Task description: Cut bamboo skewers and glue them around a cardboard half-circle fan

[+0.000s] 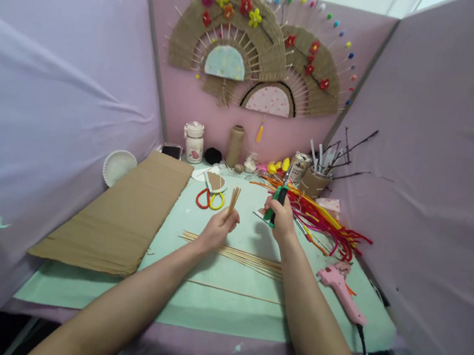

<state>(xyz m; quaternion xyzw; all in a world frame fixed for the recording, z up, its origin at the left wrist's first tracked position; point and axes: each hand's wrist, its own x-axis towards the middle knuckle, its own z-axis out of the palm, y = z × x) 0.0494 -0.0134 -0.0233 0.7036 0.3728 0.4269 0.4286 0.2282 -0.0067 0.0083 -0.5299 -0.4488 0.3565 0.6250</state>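
My left hand (219, 227) is closed in a pinch on a small bundle of short wooden sticks (233, 200), held upright above the green table top (217, 300). My right hand (281, 218) is wrapped round the green and black handles of a cutting tool (279, 198), a little to the right of the sticks. Long thin wooden skewers (234, 253) lie flat on the table just under and in front of both hands. The tool's blades are too small to make out.
A long cardboard sheet (123, 213) lies at the left. Scissors (210, 198) with red and yellow handles lie behind my hands. Coloured pipe cleaners (324, 221) spread at the right, with a pink glue gun (342, 290) nearer. Jars and spools line the back wall under two fan decorations (241, 40).
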